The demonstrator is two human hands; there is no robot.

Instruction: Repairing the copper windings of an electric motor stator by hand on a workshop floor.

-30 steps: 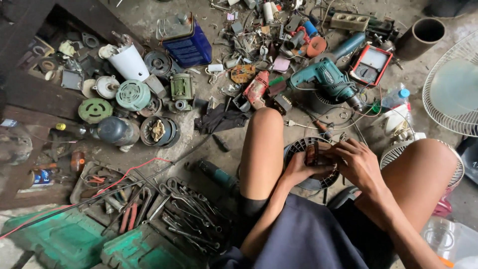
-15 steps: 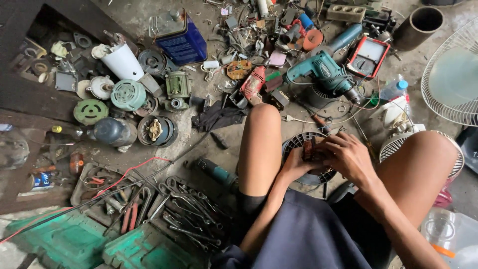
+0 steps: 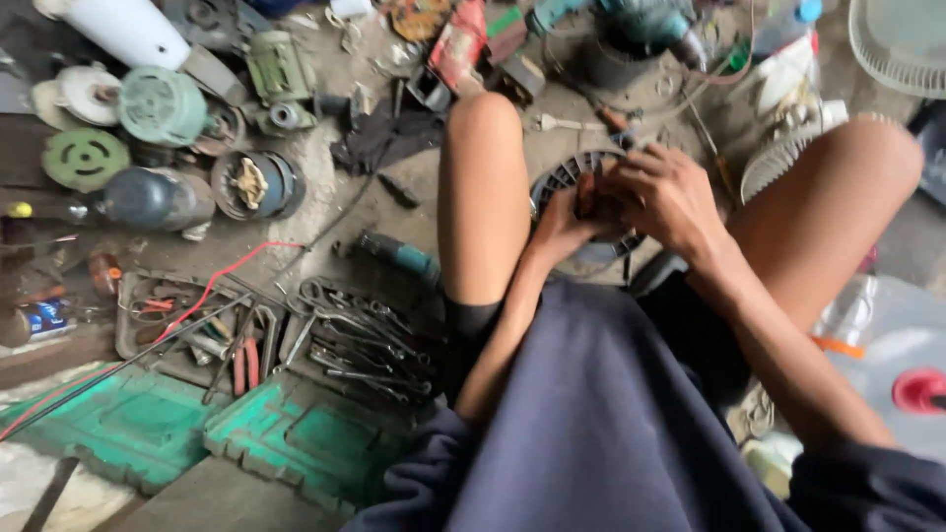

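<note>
Nearest, a dark blue shirt [image 3: 611, 433] fills the lower view, and both forearms run up from it between the bent knees. Just past the knees, on the floor, lies the round black motor housing [image 3: 564, 179], ribbed rim showing on its left side, flat face up, with no clear long axis. The left hand [image 3: 560, 229] comes at it from below, fingers curled up onto the part's middle; the right hand [image 3: 662, 197] lies over it from the right, fingers bent and pressed close onto the same spot. So the piece sits directly under both sets of fingertips, both hands touching it, neither nearer. Whether they pinch a small rusty bit at the centre I cannot tell. Left of the near knee lie loose wrenches [image 3: 360, 340] and a green tray [image 3: 296, 433]. Farther off, a green fan cover [image 3: 163, 103] and a teal power drill [image 3: 641, 20] sit among the scrap.
</note>
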